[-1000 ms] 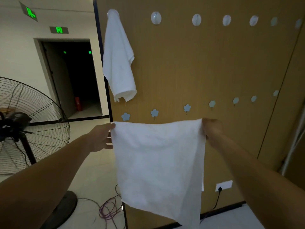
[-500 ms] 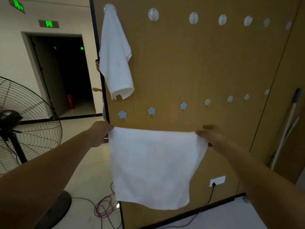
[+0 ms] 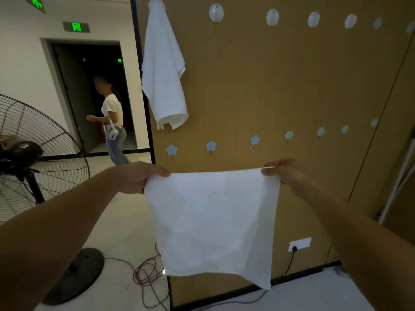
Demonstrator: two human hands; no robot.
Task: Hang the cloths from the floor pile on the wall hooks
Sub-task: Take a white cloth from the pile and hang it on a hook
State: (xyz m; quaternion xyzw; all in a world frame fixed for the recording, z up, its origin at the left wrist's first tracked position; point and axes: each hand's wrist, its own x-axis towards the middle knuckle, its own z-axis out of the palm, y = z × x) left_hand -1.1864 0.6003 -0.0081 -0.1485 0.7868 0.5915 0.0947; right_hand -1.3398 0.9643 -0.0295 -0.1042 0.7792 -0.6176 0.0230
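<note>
The white cloth (image 3: 211,218) hangs between our hands, left hand (image 3: 137,176) and right hand (image 3: 284,170) pinching its top corners; we should lift one corner onto the next free round hook (image 3: 216,12).

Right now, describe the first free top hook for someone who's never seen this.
Find the brown panel and follow its top row of round hooks. A hung cloth covers the leftmost one. The free hook is the bare disc immediately right of that cloth, nearer it than any other bare hook.

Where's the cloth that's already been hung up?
In the head view, the hung cloth drapes at the wooden panel's top left corner, left of a bare round hook, above the leftmost flower hook and the held cloth.
</note>
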